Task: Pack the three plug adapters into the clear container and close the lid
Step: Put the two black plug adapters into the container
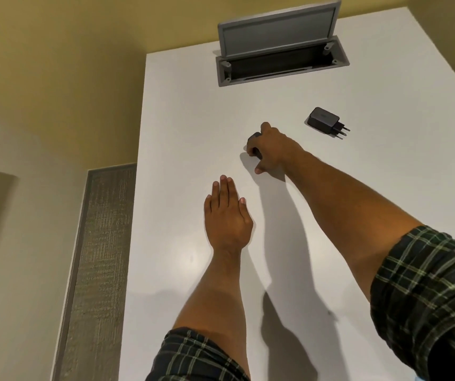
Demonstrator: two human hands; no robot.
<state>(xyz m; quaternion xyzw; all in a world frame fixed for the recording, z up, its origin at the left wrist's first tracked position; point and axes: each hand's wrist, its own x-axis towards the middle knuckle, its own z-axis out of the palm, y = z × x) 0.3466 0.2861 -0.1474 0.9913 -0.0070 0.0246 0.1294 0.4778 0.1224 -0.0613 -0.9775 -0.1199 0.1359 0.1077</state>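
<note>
My right hand [271,148] reaches out over the white table [182,111] and its fingers are closed around a dark plug adapter [254,145], mostly hidden under the hand. A second black plug adapter [325,121] with two round pins lies on the table to the right of that hand, untouched. My left hand [227,215] rests flat on the table, palm down, fingers together, holding nothing. No clear container or third adapter is in view.
A grey cable hatch [281,64] is set into the table at the far end, its lid [278,30] standing open. The table's left edge drops to a floor with a grey textured strip [102,257].
</note>
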